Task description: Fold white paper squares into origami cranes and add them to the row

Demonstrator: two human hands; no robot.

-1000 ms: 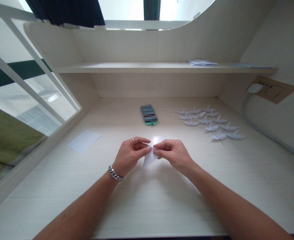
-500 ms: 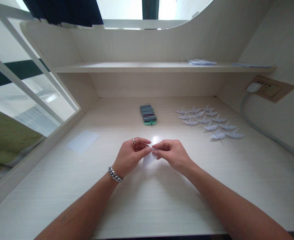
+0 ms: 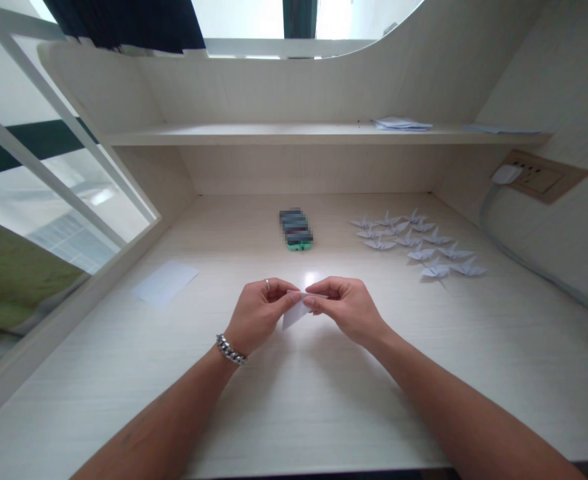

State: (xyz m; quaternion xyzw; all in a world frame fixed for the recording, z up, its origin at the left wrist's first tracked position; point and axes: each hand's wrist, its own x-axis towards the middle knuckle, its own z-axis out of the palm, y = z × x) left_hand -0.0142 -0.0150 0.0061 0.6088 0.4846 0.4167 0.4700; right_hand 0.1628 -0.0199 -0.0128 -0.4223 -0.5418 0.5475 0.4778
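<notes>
Between my hands is a small folded piece of white paper, held just above the desk with one pointed corner hanging down. My left hand pinches its upper left edge between thumb and fingers. From the other side my right hand grips it the same way, the fingertips of both hands nearly meeting. The fingers partly cover the paper, so its full shape is hidden. Several white paper cranes stand in rows on the desk to the right, beyond my right hand.
A flat white sheet lies at the left. A pixelated phone-like object with a green edge is straight ahead. Papers rest on the shelf. A cable runs from the wall socket along the right side.
My left fingers have closed down slightly onto the paper's upper edge. The paper has tilted a little, so more of its face shows. Everything else on the desk stays in place.
</notes>
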